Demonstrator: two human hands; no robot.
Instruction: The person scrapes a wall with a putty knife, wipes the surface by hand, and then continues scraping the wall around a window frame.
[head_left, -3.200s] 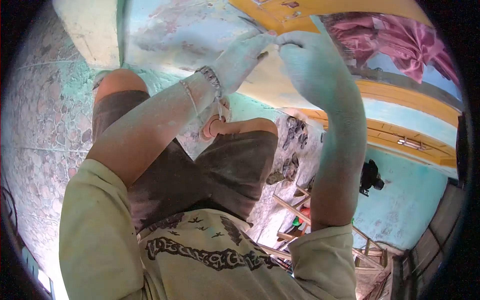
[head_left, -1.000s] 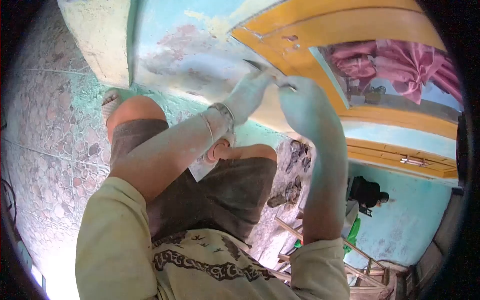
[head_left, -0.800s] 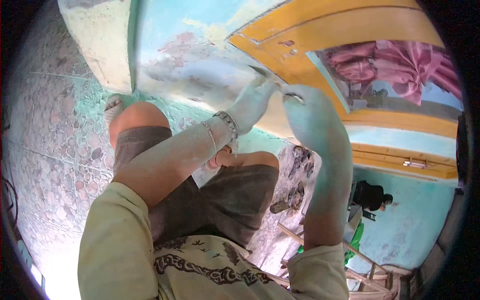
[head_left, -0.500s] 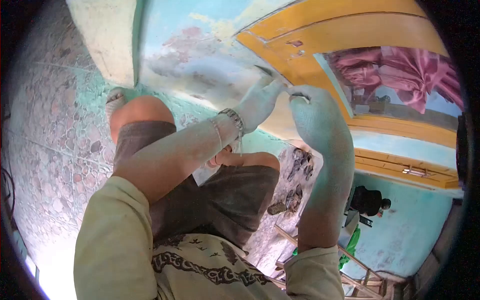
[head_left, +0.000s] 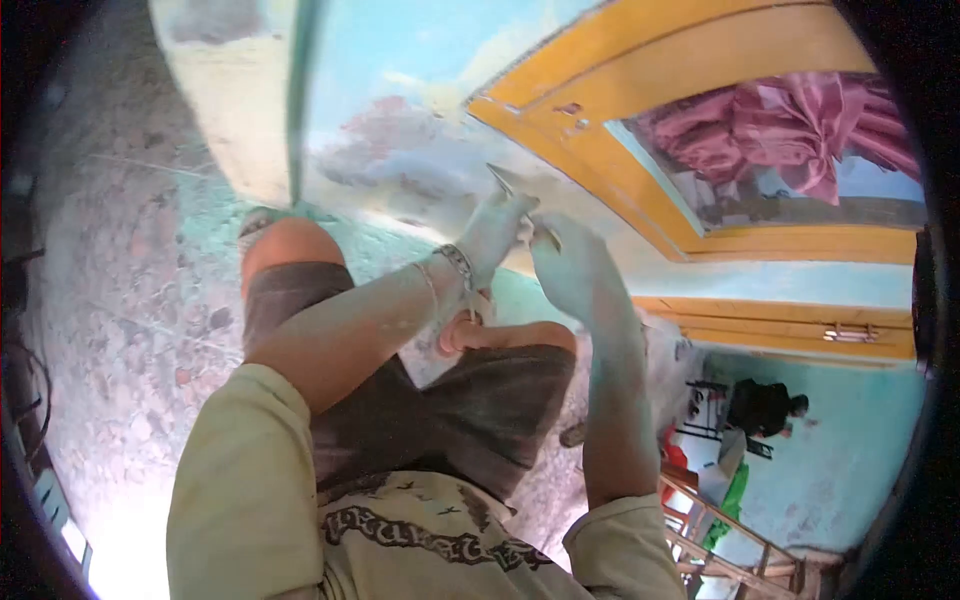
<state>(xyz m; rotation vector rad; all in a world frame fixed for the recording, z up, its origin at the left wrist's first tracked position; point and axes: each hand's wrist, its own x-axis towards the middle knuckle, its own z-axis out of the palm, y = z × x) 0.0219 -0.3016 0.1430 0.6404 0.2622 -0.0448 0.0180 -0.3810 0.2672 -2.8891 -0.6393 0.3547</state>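
Pale dust is coating both my hands as I am working against the peeling blue wall (head_left: 400, 150). My left hand (head_left: 497, 232) is closed round a thin metal scraper (head_left: 505, 183), blade laid flat to lift paint; my right hand (head_left: 572, 272) is pinching its near end, steadying it. No containers are showing nearby.

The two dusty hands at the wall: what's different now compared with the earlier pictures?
Both hands have slid down and left along the wall. The left hand still grips the thin scraper blade against the patchy plaster; the right hand still stays close beside it. The yellow window frame and pink curtain look unchanged.
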